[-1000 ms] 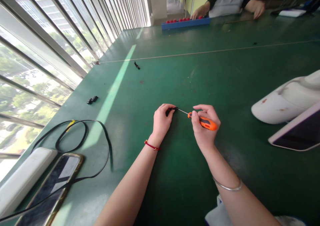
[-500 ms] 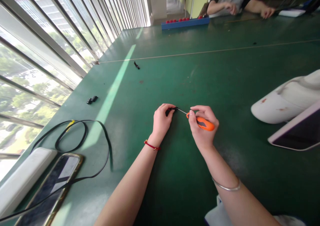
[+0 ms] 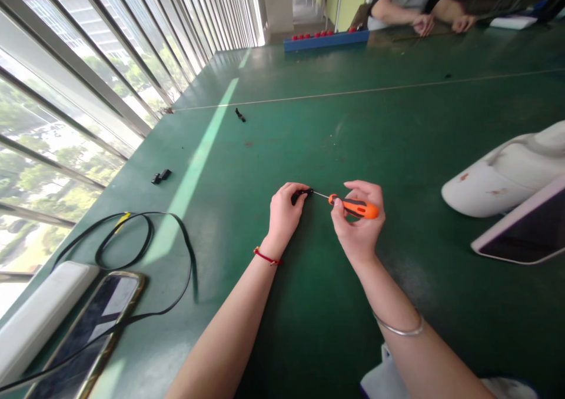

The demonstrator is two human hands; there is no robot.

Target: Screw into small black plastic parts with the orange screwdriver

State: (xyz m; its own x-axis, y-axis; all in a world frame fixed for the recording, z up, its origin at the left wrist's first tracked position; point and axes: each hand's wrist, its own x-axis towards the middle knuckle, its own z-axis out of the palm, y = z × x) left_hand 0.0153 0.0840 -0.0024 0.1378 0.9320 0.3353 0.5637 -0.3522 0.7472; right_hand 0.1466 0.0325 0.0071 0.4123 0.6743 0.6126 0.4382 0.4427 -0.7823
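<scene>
Between the fingertips of my left hand [image 3: 285, 209] is a small black part [image 3: 301, 195], mostly covered by the fingers, so its kind cannot be made out. My right hand [image 3: 359, 219] holds a screwdriver [image 3: 359, 208] with an orange and black handle, the thumb below it and the index finger lifted off. Its thin metal shaft points left, and the tip meets the right end of the black part. Both hands are low over the green table [image 3: 309, 305].
To the left lie a phone [image 3: 79, 340], a white bar-shaped object [image 3: 44, 316] and a looped black cable [image 3: 192, 258]. Small black pieces [image 3: 161, 176] lie farther off. A white bottle [image 3: 494, 178] lies on the right beside a dark-screened device [image 3: 525, 225]. Across the table sits another person [image 3: 404, 10].
My right fingers have loosened and lifted from the screwdriver handle, which has turned and tilted slightly upward. My left hand stays put. The other person's hands have moved closer together.
</scene>
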